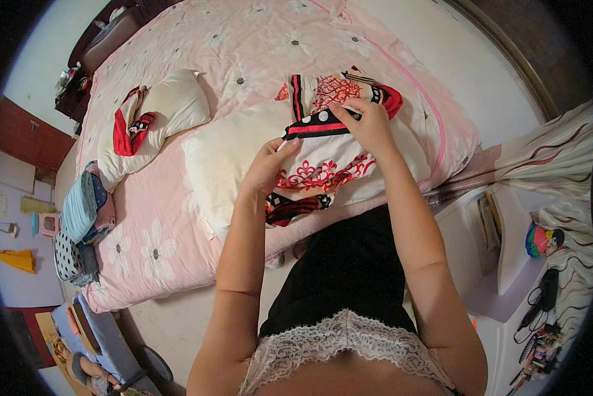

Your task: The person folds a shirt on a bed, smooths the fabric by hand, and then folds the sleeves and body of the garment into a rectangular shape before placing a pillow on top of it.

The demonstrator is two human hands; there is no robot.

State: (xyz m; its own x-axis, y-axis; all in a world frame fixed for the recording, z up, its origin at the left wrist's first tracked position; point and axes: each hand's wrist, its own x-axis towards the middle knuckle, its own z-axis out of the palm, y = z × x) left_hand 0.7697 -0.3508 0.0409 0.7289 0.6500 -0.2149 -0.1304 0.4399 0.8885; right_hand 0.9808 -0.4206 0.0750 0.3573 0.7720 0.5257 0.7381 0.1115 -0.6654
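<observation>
A red, black and white patterned cloth (326, 168), which looks like a pillowcase, hangs between my hands over a large cream pillow (217, 158) on the bed. My left hand (272, 163) pinches one end of its black, dotted edge. The other end of that edge is between the thumb and fingers of my right hand (368, 123). More of the patterned fabric lies bunched beyond my hands. Farther left, a smaller cream pillow (178, 104) lies on the bed with a crumpled red and black cloth (126, 131) on top.
A pink flowered quilt (153, 208) covers the bed. Folded clothes (81, 208) are stacked at its left corner. To the right stand a white shelf unit (504, 277) and a gathered curtain (539, 143). A person's bare legs (91, 371) show at the lower left.
</observation>
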